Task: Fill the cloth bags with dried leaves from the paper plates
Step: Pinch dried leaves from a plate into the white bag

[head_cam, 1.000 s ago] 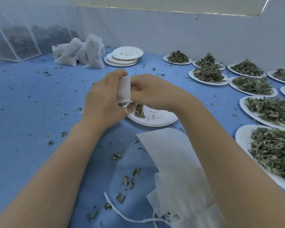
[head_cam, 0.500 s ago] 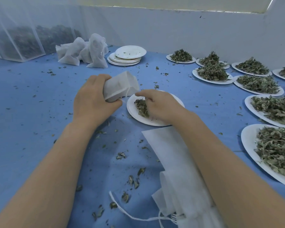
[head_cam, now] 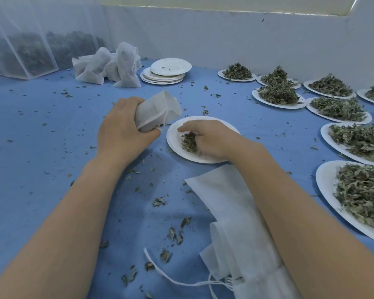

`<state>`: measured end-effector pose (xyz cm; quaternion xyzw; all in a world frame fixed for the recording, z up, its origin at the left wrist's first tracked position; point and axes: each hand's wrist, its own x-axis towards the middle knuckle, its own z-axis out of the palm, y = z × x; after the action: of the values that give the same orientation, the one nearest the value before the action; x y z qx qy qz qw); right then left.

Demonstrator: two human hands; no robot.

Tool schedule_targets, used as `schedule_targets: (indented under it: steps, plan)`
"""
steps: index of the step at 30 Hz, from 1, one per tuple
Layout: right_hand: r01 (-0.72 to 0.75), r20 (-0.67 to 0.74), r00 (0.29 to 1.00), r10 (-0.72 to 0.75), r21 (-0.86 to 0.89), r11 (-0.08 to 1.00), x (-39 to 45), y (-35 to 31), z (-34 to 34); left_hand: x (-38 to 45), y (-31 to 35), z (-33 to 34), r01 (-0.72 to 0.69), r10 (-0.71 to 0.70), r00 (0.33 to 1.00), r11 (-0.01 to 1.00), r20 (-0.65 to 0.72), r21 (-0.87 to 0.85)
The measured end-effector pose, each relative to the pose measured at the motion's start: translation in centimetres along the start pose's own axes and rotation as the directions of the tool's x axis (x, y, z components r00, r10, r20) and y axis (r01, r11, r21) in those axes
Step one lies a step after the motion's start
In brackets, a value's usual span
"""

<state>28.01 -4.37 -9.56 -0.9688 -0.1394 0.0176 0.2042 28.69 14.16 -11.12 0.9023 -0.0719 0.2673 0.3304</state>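
My left hand (head_cam: pixel 122 131) grips a white cloth bag (head_cam: pixel 158 112) just left of a nearly bare paper plate (head_cam: pixel 203 157) in the middle of the blue table. The bag tilts up and to the right, its drawstring hanging down. On that plate my right hand (head_cam: pixel 209 139) curls its fingers around a small clump of dried leaves (head_cam: pixel 188 142). Several flat unfilled cloth bags (head_cam: pixel 235 216) lie under my right forearm near the front edge, their strings trailing left.
Several plates heaped with dried leaves (head_cam: pixel 358 141) line the right side. A stack of used paper plates (head_cam: pixel 166 72) and a pile of filled bags (head_cam: pixel 110 65) sit at the back. Mesh containers of leaves (head_cam: pixel 26 52) stand far left. Loose leaf bits scatter the blue table (head_cam: pixel 41 147).
My right hand left the bag's mouth, dropped onto the plate and closed on the clump of leaves. My left hand moved the bag slightly left and tilted it.
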Motion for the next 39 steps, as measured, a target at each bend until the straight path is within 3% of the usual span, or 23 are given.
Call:
schedule_targets:
  steps: [2, 7, 13, 17, 25, 29, 33, 39]
  plan:
    - [-0.004, -0.005, 1.0, 0.004, -0.028, 1.0, -0.1, 0.0, -0.1, 0.0, 0.0, 0.0, 0.003, -0.003, 1.0, 1.0, 0.006, 0.001]
    - [-0.004, -0.056, 0.998, 0.011, 0.124, 0.992, -0.5, 0.2, -1.6, 0.0, 0.0, 0.1, 0.009, -0.009, 1.0, 1.0, 0.011, 0.011]
    - [-0.03, 0.096, 0.995, 0.037, -0.076, 0.997, -0.4, -0.2, -0.9, 0.1, 0.0, 0.1, 0.01, -0.011, 1.0, 1.0, 0.029, 0.023]
    - [0.042, 0.008, 0.999, -0.042, -0.108, 0.993, -0.5, -0.7, -0.7, 0.1, -0.1, 0.1, 0.009, -0.01, 1.0, 1.0, 0.029, 0.028]
    - [0.033, -0.106, 0.993, -0.046, -0.118, 0.992, 0.0, -1.0, 0.0, 0.1, 0.1, 0.2, -0.022, 0.02, 0.999, 0.999, 0.044, 0.049]
    - [-0.02, -0.176, 0.983, 0.046, 0.146, 0.989, -0.6, 0.0, -1.3, 0.0, 0.2, 0.1, -0.062, 0.056, 0.996, 0.994, 0.064, 0.088]
    - [0.039, -0.324, 0.943, 0.074, 0.327, 0.944, -1.2, 0.0, -3.0, 0.0, 0.3, 0.2, -0.106, 0.093, 0.99, 0.986, 0.101, 0.128]
    - [0.132, -0.319, 0.944, -0.082, 0.137, 0.982, -1.0, -2.0, -3.5, -0.2, 1.1, 0.7, -0.194, 0.173, 0.976, 0.968, 0.134, 0.162]
